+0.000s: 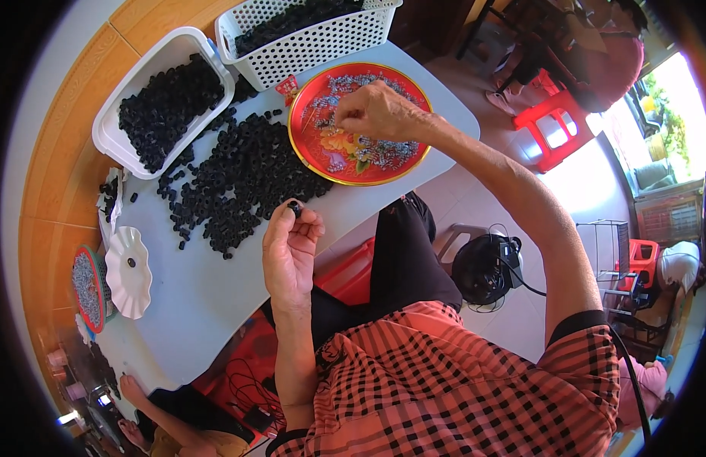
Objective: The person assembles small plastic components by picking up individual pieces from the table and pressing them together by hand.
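Note:
My left hand [290,255] is raised over the table's near edge, palm up. A small black cylindrical piece [295,207] is pinched between its thumb and forefinger. Reaching across, my right hand [380,110] hovers over a round red tray [306,145] with a gold rim and a flower print. Its fingers are closed together, and whatever is between them is hidden. Many small silvery metal bits [395,154] lie scattered in the tray. Left of the tray spreads a loose heap of black cylindrical pieces [239,175], close to my left hand.
A white basin [107,126] and a perforated white basket [322,55], both with black pieces, stand at the back. Farther left are a wavy white dish [130,286] and a basket of silvery bits [85,286]. Another person's hand [132,391] is at lower left. A red stool [555,129] stands right.

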### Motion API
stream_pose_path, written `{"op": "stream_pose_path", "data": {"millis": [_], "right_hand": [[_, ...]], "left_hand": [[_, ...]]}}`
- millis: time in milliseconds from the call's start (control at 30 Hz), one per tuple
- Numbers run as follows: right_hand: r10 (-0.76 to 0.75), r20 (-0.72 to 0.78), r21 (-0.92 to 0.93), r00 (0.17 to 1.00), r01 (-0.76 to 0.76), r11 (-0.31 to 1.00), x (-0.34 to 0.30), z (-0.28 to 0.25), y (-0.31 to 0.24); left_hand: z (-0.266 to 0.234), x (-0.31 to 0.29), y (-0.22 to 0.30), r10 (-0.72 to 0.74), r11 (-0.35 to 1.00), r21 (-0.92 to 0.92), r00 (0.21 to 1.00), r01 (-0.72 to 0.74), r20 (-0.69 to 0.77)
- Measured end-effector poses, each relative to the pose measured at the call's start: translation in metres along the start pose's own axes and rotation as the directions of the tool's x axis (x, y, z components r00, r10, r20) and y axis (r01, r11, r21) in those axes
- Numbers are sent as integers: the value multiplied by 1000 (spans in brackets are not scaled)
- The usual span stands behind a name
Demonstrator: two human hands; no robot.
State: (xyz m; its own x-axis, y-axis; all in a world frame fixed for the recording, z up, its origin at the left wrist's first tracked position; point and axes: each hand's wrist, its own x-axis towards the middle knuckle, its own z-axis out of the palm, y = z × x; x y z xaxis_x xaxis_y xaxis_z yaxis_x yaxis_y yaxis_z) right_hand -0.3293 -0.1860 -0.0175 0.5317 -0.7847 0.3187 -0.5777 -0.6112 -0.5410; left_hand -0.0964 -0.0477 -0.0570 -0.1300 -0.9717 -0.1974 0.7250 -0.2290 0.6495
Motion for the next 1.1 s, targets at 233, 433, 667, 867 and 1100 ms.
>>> {"op": "stream_pose_path", "data": {"millis": [233, 433, 667, 867, 1100], "right_hand": [[-36, 125, -56, 991, 43, 997, 2, 15, -18], [-4, 63, -59, 998, 8, 998, 1, 17, -6], [66, 66, -235, 996, -49, 971, 3, 26, -5], [183, 143, -368, 973, -120, 922, 13, 24, -15], [86, 48, -30, 995, -85, 996, 9, 17, -18]], "left_hand": [[2, 0, 2, -10, 1000, 0, 999, 10, -31], [-1, 1, 2, -4, 1000, -9, 1000, 4, -4], [3, -1, 0, -6, 1000, 3, 1000, 6, -12], [5, -4, 1, 7, 1000, 20, 1000, -7, -29], [1, -5, 3, 25, 1000, 5, 1000, -25, -15]]}}
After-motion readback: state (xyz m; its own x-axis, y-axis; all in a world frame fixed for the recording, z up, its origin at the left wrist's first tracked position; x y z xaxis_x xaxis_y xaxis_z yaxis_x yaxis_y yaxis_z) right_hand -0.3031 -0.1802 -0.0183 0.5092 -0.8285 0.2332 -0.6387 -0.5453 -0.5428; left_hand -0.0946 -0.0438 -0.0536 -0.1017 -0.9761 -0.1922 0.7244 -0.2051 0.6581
